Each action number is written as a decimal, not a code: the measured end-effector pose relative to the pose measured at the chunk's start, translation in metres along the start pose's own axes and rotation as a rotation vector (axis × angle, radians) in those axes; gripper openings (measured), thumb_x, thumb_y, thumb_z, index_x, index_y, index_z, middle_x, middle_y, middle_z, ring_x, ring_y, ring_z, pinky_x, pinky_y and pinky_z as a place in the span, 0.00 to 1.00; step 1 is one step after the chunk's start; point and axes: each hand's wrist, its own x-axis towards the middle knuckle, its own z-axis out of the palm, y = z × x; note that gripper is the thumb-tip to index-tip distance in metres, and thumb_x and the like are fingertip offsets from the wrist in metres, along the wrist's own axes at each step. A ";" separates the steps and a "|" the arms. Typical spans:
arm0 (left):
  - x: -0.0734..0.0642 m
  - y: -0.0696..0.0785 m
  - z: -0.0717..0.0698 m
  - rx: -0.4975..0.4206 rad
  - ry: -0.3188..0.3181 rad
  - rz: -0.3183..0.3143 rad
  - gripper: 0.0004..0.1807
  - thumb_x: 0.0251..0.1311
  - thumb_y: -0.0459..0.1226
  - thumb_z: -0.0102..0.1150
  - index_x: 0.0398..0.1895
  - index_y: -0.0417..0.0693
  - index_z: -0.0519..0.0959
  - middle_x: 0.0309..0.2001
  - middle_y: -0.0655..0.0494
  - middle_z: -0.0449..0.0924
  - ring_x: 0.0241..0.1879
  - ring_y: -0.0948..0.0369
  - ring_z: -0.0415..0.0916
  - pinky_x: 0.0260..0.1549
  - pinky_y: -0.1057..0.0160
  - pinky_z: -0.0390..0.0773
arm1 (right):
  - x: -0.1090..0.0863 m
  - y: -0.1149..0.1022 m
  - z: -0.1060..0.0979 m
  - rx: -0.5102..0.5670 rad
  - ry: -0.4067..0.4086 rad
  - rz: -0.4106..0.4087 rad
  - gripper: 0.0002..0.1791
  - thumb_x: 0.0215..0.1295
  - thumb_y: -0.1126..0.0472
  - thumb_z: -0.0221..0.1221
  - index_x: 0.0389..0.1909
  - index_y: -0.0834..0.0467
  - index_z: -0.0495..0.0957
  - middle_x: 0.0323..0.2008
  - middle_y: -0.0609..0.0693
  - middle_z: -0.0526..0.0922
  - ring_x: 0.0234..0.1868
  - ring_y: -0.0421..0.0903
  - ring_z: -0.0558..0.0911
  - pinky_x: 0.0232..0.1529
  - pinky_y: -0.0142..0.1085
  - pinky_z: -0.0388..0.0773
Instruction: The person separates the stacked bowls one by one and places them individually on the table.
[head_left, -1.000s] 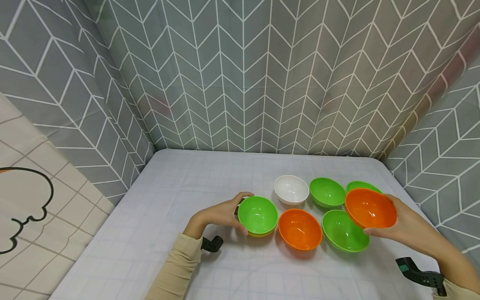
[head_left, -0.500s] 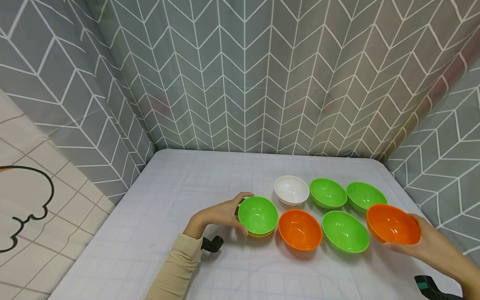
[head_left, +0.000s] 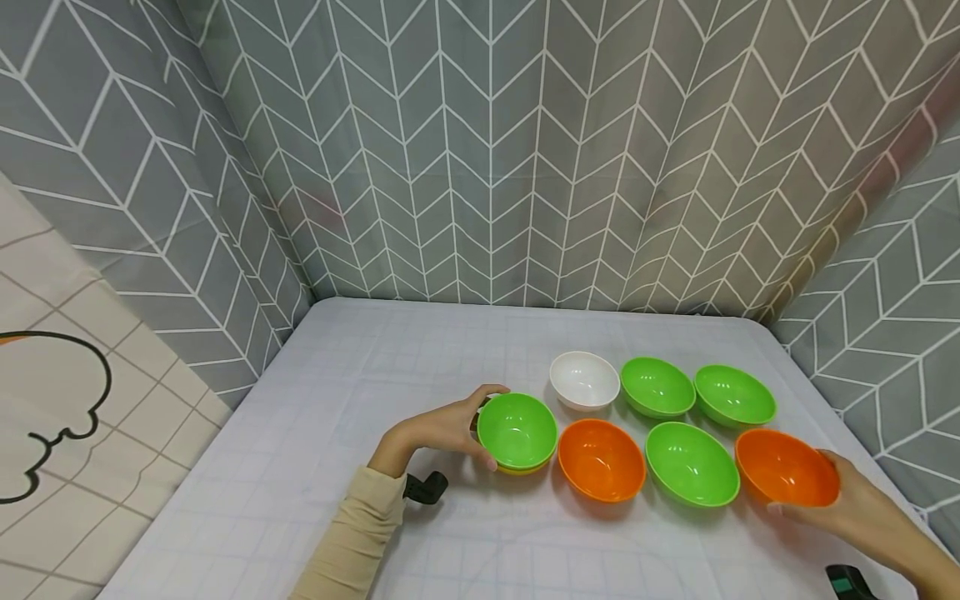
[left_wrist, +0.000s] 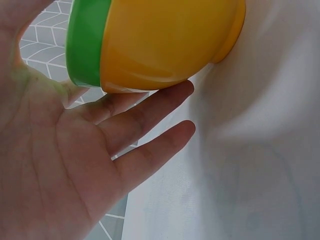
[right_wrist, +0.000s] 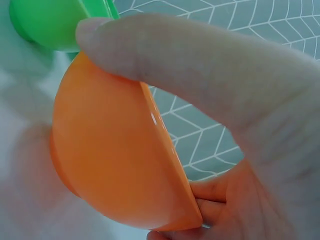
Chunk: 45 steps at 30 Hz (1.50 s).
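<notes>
In the head view, my left hand [head_left: 450, 429] holds the side of a green bowl [head_left: 517, 431] nested in a yellow bowl [left_wrist: 170, 42], its thumb and fingers spread around them. The left wrist view shows the yellow bowl's foot close to the white cloth. At the right, an orange bowl [head_left: 787, 471] is gripped by my right hand [head_left: 851, 500], thumb on the near side and fingers on the far side. It is upright beside a green bowl [head_left: 692, 467]; whether its foot touches the table I cannot tell. Another orange bowl [head_left: 602, 462] stands beside the nested pair.
Behind the front row stand a white bowl [head_left: 585, 382] and two green bowls, one in the middle [head_left: 657, 389] and one at the right [head_left: 735, 397]. A white cloth covers the table [head_left: 360, 358]. Patterned grey curtains [head_left: 480, 167] hang at the back and sides.
My right hand has carried the orange bowl right, toward me and down, from over the green bowls to the right end of the front row. My left hand has stayed at the nested bowls.
</notes>
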 end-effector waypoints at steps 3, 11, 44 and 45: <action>-0.001 0.002 0.000 -0.017 0.002 -0.003 0.58 0.40 0.39 0.80 0.71 0.59 0.51 0.60 0.56 0.68 0.60 0.58 0.67 0.57 0.58 0.68 | 0.000 0.002 0.001 -0.004 0.007 -0.011 0.48 0.55 0.51 0.69 0.58 0.82 0.55 0.45 0.71 0.75 0.36 0.45 0.76 0.31 0.37 0.74; -0.001 0.002 0.002 -0.013 0.011 -0.007 0.58 0.40 0.39 0.80 0.72 0.58 0.50 0.62 0.55 0.67 0.62 0.55 0.64 0.58 0.56 0.66 | -0.002 0.005 0.007 -0.013 0.025 -0.027 0.48 0.53 0.53 0.71 0.57 0.82 0.55 0.45 0.73 0.74 0.36 0.47 0.77 0.31 0.39 0.74; -0.001 0.003 0.002 0.002 0.003 -0.003 0.56 0.40 0.40 0.80 0.72 0.52 0.54 0.62 0.59 0.66 0.58 0.61 0.70 0.56 0.63 0.68 | 0.018 -0.076 0.016 0.039 0.137 -0.232 0.64 0.46 0.52 0.75 0.73 0.70 0.41 0.66 0.77 0.53 0.59 0.78 0.58 0.51 0.72 0.56; -0.001 0.002 0.002 0.003 0.003 -0.003 0.56 0.40 0.40 0.80 0.72 0.52 0.54 0.62 0.59 0.66 0.59 0.61 0.70 0.57 0.63 0.68 | 0.020 -0.082 0.017 0.042 0.130 -0.249 0.64 0.46 0.52 0.75 0.73 0.70 0.42 0.66 0.76 0.54 0.60 0.77 0.58 0.51 0.71 0.56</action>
